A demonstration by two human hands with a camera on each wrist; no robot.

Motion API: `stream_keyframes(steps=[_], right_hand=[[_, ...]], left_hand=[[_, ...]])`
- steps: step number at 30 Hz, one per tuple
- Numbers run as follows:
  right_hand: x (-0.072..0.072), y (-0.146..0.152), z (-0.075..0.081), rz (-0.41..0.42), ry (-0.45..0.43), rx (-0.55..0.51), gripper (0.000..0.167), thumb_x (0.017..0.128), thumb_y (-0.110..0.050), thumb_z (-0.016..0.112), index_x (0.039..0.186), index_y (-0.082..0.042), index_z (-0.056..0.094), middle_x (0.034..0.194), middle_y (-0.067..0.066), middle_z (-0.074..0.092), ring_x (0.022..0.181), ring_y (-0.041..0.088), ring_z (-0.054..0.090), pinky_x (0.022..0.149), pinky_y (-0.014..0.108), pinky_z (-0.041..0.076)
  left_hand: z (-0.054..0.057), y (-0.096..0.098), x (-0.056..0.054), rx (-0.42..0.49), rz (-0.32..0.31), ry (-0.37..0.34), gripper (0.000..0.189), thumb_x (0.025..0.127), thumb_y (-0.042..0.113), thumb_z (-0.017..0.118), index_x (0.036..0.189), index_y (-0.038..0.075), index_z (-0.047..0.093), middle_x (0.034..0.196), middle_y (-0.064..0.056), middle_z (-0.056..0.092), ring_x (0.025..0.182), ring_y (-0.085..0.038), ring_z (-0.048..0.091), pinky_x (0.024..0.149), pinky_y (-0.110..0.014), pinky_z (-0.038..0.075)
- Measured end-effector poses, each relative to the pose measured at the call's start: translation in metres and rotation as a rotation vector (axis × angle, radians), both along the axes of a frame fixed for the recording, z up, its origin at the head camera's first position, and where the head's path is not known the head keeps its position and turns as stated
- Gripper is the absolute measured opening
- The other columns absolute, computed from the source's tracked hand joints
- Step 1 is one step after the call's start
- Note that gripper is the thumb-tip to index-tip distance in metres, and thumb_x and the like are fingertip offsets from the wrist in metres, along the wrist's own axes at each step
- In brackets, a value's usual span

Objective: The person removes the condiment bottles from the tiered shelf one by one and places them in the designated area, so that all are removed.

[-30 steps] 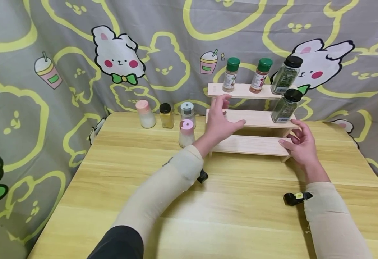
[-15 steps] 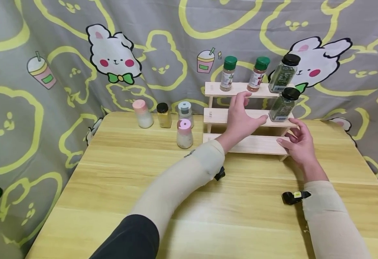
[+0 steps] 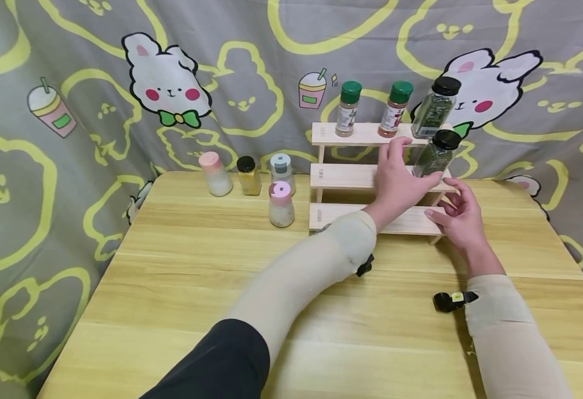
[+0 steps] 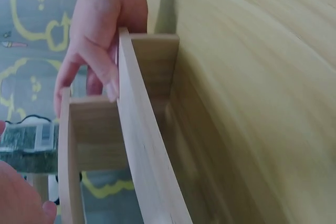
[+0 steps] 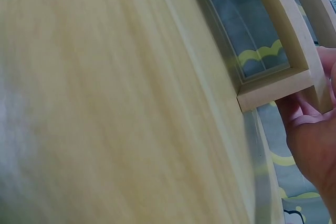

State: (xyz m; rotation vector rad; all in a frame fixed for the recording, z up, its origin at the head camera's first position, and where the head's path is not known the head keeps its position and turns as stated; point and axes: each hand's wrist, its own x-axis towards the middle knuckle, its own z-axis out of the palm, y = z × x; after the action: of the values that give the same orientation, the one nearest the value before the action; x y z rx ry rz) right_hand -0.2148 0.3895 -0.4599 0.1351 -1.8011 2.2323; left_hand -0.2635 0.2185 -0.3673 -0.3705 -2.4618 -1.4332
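Note:
A three-tier wooden spice rack (image 3: 343, 176) stands at the back right of the table. My right hand (image 3: 463, 219) grips its right end, thumb on the lowest tier and fingers behind by the middle tier. The right wrist view shows this hand (image 5: 315, 142) at the rack's end. My left hand (image 3: 398, 180) reaches over the middle tier, thumb and fingers spread close to a glass jar of dried green herbs (image 3: 436, 158) with a black lid. In the left wrist view the jar (image 4: 29, 140) lies between the parted thumb and fingers, partly hidden by the hand.
On the top tier stand two green-capped spice bottles (image 3: 346, 113) and another black-lidded herb jar (image 3: 436, 111). Left of the rack are a pink-capped shaker (image 3: 216, 177), a black-capped yellow spice jar (image 3: 249, 178), a grey-capped shaker (image 3: 281, 163) and a pink-topped shaker (image 3: 281, 208). A patterned curtain (image 3: 251, 83) hangs behind.
My left hand has moved right along the middle tier, from its left end up to the herb jar. The right hand has kept its hold on the rack.

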Motion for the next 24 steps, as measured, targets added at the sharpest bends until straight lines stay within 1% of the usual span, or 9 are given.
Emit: stream_keyframes(steps=[3,6,8,14,17,21,24], right_hand=[[-0.001,-0.002,0.000,-0.006,-0.001,0.022,0.078,0.079,0.034,0.057,0.141,-0.014,0.051,0.121,0.006,0.062,0.104,0.017,0.065,0.071,0.024,0.057],[-0.003,-0.004,0.000,0.006,0.005,0.015,0.079,0.078,0.035,0.056,0.140,-0.014,0.051,0.122,0.007,0.062,0.103,0.017,0.065,0.072,0.024,0.057],[-0.004,-0.005,0.000,0.008,0.013,0.010,0.079,0.078,0.035,0.055,0.139,-0.013,0.051,0.121,0.007,0.062,0.102,0.017,0.066,0.072,0.025,0.057],[-0.004,-0.004,0.000,-0.002,0.002,0.009,0.076,0.078,0.034,0.056,0.137,-0.015,0.052,0.114,0.007,0.062,0.092,0.016,0.066,0.064,0.022,0.057],[-0.003,-0.002,-0.001,-0.005,0.006,0.002,0.078,0.078,0.035,0.055,0.137,-0.015,0.052,0.113,0.007,0.062,0.090,0.016,0.066,0.065,0.022,0.057],[-0.003,0.000,-0.001,-0.011,0.018,0.002,0.079,0.076,0.038,0.053,0.136,-0.013,0.052,0.115,0.007,0.063,0.090,0.016,0.067,0.069,0.024,0.057],[-0.003,0.001,0.000,-0.009,0.019,0.004,0.078,0.076,0.037,0.054,0.136,-0.013,0.052,0.115,0.008,0.063,0.090,0.016,0.067,0.069,0.024,0.057]], left_hand=[[-0.001,0.007,0.000,0.003,0.028,-0.002,0.080,0.070,0.045,0.089,0.134,0.024,0.046,0.122,0.008,0.044,0.101,0.001,0.045,0.077,-0.011,0.035],[-0.002,0.012,0.000,0.003,0.056,0.002,0.080,0.070,0.045,0.089,0.134,0.024,0.046,0.122,0.008,0.044,0.103,0.000,0.045,0.079,-0.012,0.035],[-0.001,0.014,0.000,-0.003,0.063,-0.002,0.079,0.071,0.046,0.089,0.134,0.024,0.046,0.124,0.008,0.043,0.105,-0.001,0.045,0.081,-0.013,0.036],[0.003,0.027,-0.001,-0.049,0.080,-0.042,0.080,0.072,0.048,0.087,0.137,0.028,0.044,0.131,0.009,0.039,0.111,-0.002,0.044,0.085,-0.013,0.037],[0.004,0.033,-0.001,-0.070,0.082,-0.059,0.078,0.074,0.047,0.086,0.137,0.030,0.043,0.131,0.010,0.038,0.110,0.000,0.043,0.086,-0.012,0.037],[0.003,0.040,-0.002,-0.078,0.069,-0.071,0.075,0.076,0.044,0.085,0.137,0.030,0.044,0.129,0.011,0.039,0.108,0.000,0.044,0.086,-0.012,0.038],[0.003,0.041,-0.003,-0.071,0.061,-0.055,0.073,0.077,0.041,0.085,0.136,0.029,0.044,0.127,0.010,0.042,0.106,-0.001,0.047,0.084,-0.013,0.040]])
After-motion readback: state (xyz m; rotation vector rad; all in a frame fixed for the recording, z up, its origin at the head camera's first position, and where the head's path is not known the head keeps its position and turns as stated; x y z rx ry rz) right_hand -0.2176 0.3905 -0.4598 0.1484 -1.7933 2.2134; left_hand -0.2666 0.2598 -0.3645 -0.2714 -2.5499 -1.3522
